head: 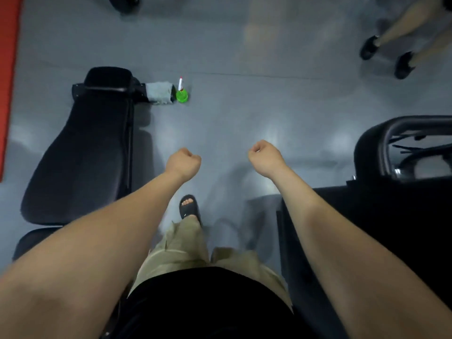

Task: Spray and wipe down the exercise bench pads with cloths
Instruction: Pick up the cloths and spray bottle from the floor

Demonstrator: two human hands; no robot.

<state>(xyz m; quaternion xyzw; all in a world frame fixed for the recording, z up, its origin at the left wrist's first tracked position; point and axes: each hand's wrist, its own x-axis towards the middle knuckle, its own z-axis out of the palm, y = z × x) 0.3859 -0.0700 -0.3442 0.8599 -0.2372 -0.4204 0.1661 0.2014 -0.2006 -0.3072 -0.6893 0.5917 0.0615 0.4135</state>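
Far off to the left of my left hand, a strip of red mat [9,81] runs along the floor's edge. Nearer, just left of that hand, the long black bench pad [80,155] lies lengthwise beside my forearm. Beyond its far end, ahead of my left hand, a grey cloth [160,92] is draped over the bench frame, and the green spray bottle [182,94] stands on the floor touching or just beside it. My left hand [183,163] is curled into a fist with nothing in it. My sandalled foot [189,207] shows below it. My right hand [265,157] is also a fist with nothing in it. Right of it sits more black padded equipment [391,216], and far ahead another person's legs [391,42].
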